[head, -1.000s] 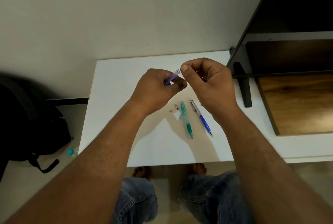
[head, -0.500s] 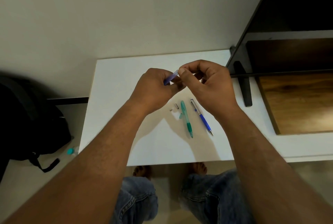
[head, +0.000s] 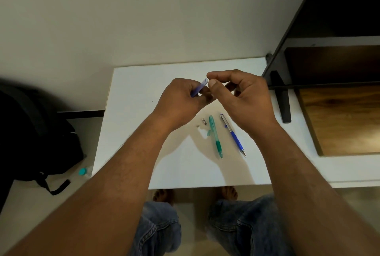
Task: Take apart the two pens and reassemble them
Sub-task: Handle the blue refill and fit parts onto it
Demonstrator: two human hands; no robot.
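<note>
Left hand (head: 181, 101) holds the translucent blue barrel (head: 199, 88) above the surface (head: 144, 91) — grip pinched on its lower end, long axis running toward 2 o'clock. Right hand (head: 244, 99) sits at the open upper end, thumb and forefinger pressed together — contents indiscernible. Insertion must follow that axis.

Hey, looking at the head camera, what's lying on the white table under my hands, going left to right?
Tiny grey piece → small metal sleeve → green pen → blue pen, all lying apart on the white table.
</note>
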